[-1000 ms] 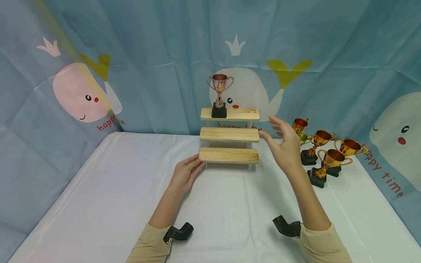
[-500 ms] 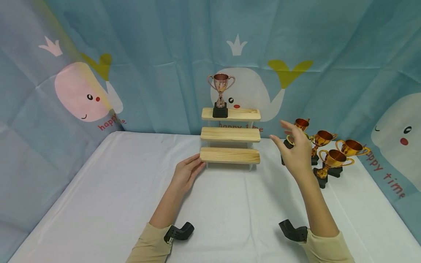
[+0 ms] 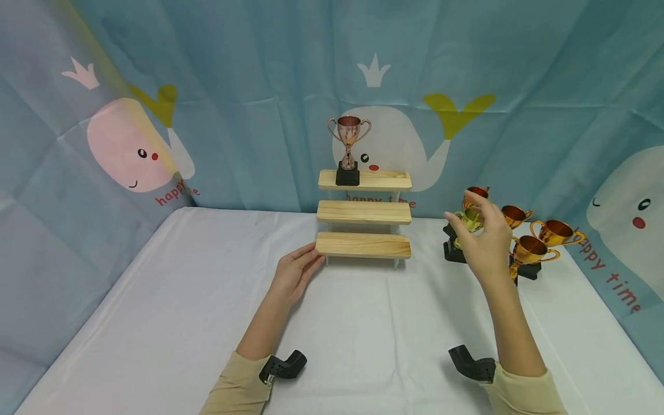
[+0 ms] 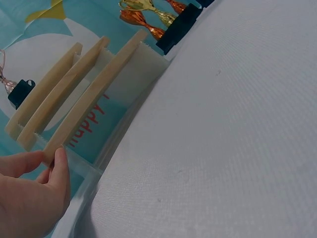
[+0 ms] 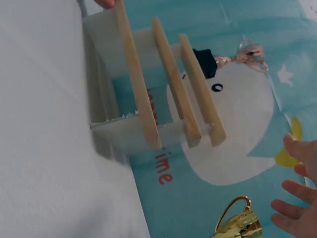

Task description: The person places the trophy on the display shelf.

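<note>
A three-tier wooden display stand [image 3: 363, 246] stands at the table's back. My left hand [image 3: 293, 275] pinches the left end of its lowest board between thumb and fingers, plainly seen in the left wrist view. On the left part of the top board stands a rose-gold trophy cup [image 3: 349, 138] with a black base. To the right of the stand, my right hand [image 3: 487, 245] has its thumb and fingers spread beside a yellow-gold trophy cup [image 3: 470, 219]. In the right wrist view, that gold trophy [image 5: 240, 225] shows below the fingers [image 5: 292, 210], with a gap between.
Several orange-gold trophies crowd the right: one behind my right hand [image 3: 476, 195], others such as the front trophy [image 3: 530, 249] and the rightmost trophy [image 3: 556, 231]. A white cloth [image 3: 181, 300] covers the table. A blue whale-print curtain [image 3: 249, 144] hangs behind.
My right hand has moved right, away from the stand and over to the yellow-gold trophy. My left hand keeps its hold on the lowest board.
</note>
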{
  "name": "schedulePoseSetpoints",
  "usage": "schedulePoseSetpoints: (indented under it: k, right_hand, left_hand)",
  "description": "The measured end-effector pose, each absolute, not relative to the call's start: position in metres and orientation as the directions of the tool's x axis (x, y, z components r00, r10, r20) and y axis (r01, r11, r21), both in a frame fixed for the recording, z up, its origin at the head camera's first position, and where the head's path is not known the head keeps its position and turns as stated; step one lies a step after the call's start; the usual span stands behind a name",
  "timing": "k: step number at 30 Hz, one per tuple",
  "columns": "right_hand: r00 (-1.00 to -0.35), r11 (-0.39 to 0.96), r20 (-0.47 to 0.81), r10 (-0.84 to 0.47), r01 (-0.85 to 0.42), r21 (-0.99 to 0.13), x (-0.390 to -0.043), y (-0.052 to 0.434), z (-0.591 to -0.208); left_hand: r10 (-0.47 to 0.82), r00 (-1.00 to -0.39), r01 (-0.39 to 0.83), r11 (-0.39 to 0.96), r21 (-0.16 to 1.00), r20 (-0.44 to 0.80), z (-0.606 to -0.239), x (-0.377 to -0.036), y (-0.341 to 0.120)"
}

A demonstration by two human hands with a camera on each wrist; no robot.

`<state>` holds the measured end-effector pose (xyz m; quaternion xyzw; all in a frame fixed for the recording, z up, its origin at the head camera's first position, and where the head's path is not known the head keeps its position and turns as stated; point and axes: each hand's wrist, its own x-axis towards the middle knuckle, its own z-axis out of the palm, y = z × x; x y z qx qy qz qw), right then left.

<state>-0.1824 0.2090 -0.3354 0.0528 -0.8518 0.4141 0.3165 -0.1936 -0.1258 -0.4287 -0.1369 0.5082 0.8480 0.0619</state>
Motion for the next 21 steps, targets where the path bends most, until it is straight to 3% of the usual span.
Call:
schedulePoseSetpoints:
  k: [21]
  right_hand:
    - [-0.835,0.689,0.496,0.237,-0.215,-0.692,-0.189,0.236,-0.343]
  left_hand:
    - [-0.032,-0.953,-0.251,-0.469,0.847,-0.300,-0.430,-0.196,-0.125]
